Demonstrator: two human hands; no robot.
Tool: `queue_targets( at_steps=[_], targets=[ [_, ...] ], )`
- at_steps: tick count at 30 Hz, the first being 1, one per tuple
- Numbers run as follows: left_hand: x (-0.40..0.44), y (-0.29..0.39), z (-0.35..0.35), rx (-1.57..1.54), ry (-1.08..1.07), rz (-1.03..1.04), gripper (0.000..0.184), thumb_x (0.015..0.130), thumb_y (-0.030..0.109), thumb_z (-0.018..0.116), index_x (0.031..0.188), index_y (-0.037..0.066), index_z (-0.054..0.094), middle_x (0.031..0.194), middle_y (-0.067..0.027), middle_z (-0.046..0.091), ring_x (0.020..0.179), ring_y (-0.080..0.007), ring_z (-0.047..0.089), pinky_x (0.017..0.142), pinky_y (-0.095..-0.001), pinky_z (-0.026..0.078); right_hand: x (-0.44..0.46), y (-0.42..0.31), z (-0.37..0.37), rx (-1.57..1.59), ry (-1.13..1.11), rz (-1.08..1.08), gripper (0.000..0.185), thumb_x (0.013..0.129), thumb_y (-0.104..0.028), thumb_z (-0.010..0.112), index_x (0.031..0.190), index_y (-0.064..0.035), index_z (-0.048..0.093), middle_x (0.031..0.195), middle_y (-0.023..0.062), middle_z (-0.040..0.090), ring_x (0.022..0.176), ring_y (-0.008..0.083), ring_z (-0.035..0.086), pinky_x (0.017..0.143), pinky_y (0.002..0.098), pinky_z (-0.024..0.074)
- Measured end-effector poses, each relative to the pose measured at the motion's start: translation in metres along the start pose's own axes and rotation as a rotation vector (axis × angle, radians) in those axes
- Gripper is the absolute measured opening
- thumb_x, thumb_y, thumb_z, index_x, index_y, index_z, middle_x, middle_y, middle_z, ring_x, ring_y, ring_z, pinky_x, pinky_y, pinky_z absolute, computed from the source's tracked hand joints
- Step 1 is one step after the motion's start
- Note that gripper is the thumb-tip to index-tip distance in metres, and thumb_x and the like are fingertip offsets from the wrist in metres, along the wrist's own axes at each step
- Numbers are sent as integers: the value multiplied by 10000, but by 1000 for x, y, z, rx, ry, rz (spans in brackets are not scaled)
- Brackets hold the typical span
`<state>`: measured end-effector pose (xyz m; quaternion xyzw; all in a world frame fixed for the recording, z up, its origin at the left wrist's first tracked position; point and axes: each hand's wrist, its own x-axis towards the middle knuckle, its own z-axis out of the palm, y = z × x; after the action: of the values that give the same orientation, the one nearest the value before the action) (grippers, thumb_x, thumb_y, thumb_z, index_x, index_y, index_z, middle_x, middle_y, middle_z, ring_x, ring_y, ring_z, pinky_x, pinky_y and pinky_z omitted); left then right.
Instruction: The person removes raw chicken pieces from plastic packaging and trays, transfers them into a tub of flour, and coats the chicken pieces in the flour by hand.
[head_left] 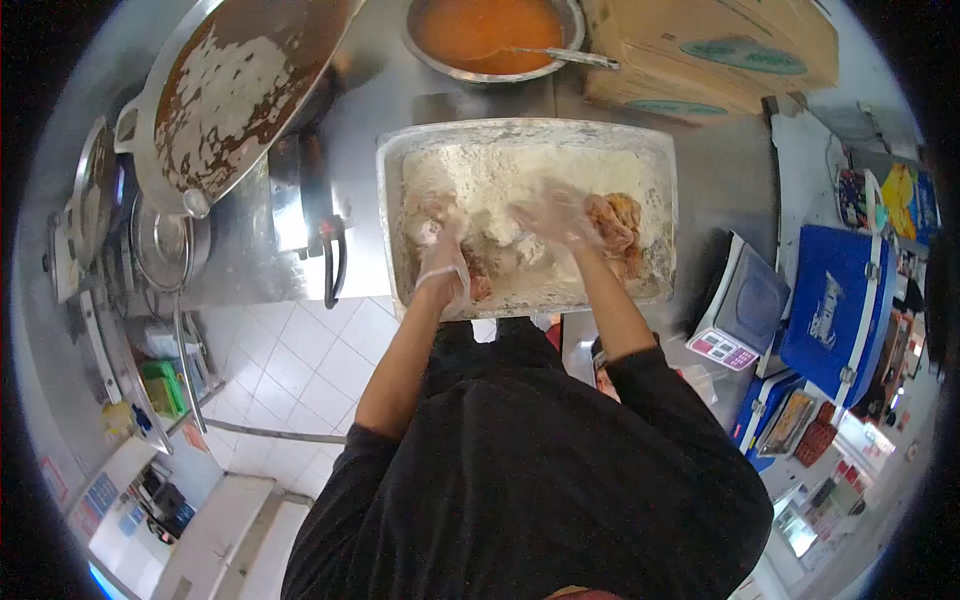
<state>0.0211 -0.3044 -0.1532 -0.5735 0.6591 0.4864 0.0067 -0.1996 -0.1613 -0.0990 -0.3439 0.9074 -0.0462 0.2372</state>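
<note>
From where I stand, the relation that counts is between the right hand [556,215] and the clump of meat [614,228]: the meat lies just outward of it, towards the right end of the tray [668,185], longer from far to near than across, while the tray itself stretches its long side from left to right in front of the person. The right hand is plainly the nearer; the left hand [440,250] is well apart from that clump, down at the other end, with a pinkish piece [481,287] near its wrist. Both wear clear gloves. The right one looks loosely spread over the pale flour [510,170], with nothing seen in its grip; the left is blurred and powdery, so I cannot tell how far it is closed or whether it has hold of anything. The tray sits on a shiny metal worktop [365,215], with a bowl [490,77] of orange liquid beyond it, cardboard boxes [690,40] at the far right and a big basin [148,165] of brown, frothy stuff off to the left. A scale [750,290] and a blue cooler [835,310] stand on the right, and pale floor tiles [290,370] show below the worktop's near edge.
</note>
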Motion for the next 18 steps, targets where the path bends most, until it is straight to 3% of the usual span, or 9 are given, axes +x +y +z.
queue_targets(
  at_steps=[2, 4, 8, 9, 10, 11, 13, 14, 18],
  targets=[
    [12, 15, 6, -145, -80, 25, 596, 902, 509, 599, 1207, -3, 579, 1067, -139, 627, 958, -237, 581, 829, -366, 485, 14, -12, 23, 70, 18, 15, 559, 883, -547, 586, 1082, -31, 666, 950, 121, 715, 893, 274, 677, 768, 387, 519],
    [20, 19, 7, -45, -161, 224, 557, 898, 470, 622, 1225, 21, 586, 1127, -138, 614, 1045, -256, 555, 896, -381, 460, 19, -32, 40, 154, 58, -25, 556, 885, -543, 583, 1086, -31, 664, 958, 124, 712, 900, 275, 674, 775, 389, 516],
    [37, 23, -21, 578, -237, 1147, 498, 891, 393, 670, 1261, 68, 599, 1248, -136, 588, 1217, -293, 504, 1029, -412, 412, 21, -79, 50, 350, 136, -64, 549, 890, -534, 576, 1094, -32, 660, 972, 130, 706, 915, 278, 668, 787, 391, 511],
    [29, 52, -40, 805, -278, 1261, 549, 787, 332, 774, 1253, 93, 609, 1232, -132, 600, 1176, -330, 539, 985, -438, 450, 27, -88, 52, 400, 165, -66, 548, 891, -532, 574, 1096, -32, 659, 976, 131, 705, 918, 279, 666, 791, 392, 510],
    [38, 56, -46, 782, -351, 1227, 577, 816, 353, 735, 1292, 78, 559, 1266, -135, 569, 1190, -329, 521, 999, -445, 439, 31, -89, 50, 442, 189, -48, 546, 892, -530, 572, 1098, -32, 658, 979, 133, 703, 922, 280, 665, 794, 393, 508],
    [48, 57, -55, 623, -470, 1006, 605, 845, 374, 696, 1330, 63, 510, 1300, -138, 538, 1205, -328, 503, 1013, -453, 427, 36, -88, 50, 476, 215, -35, 545, 893, -528, 571, 1100, -32, 657, 983, 134, 701, 926, 280, 663, 797, 394, 507],
    [61, 67, -74, 69, -626, 355, 666, 903, 416, 617, 1407, 33, 411, 1369, -144, 477, 1234, -326, 467, 1041, -468, 404, 38, -91, 49, 534, 251, -19, 542, 896, -524, 567, 1105, -32, 655, 990, 137, 698, 933, 282, 660, 803, 395, 504],
    [73, 73, -84, -72, -647, 184, 697, 932, 438, 578, 1445, 18, 361, 1403, -147, 446, 1248, -324, 449, 1055, -476, 392, 41, -95, 46, 562, 267, -15, 540, 897, -522, 565, 1107, -32, 654, 994, 139, 697, 937, 283, 658, 807, 396, 503],
    [68, 117, -94, -154, -613, 69, 715, 964, 454, 535, 1478, 6, 320, 1427, -144, 422, 1249, -316, 438, 1056, -477, 387, 43, -88, 37, 654, 336, 8, 534, 902, -514, 558, 1115, -33, 650, 1008, 144, 691, 952, 286, 652, 820, 398, 498]
  ],
)
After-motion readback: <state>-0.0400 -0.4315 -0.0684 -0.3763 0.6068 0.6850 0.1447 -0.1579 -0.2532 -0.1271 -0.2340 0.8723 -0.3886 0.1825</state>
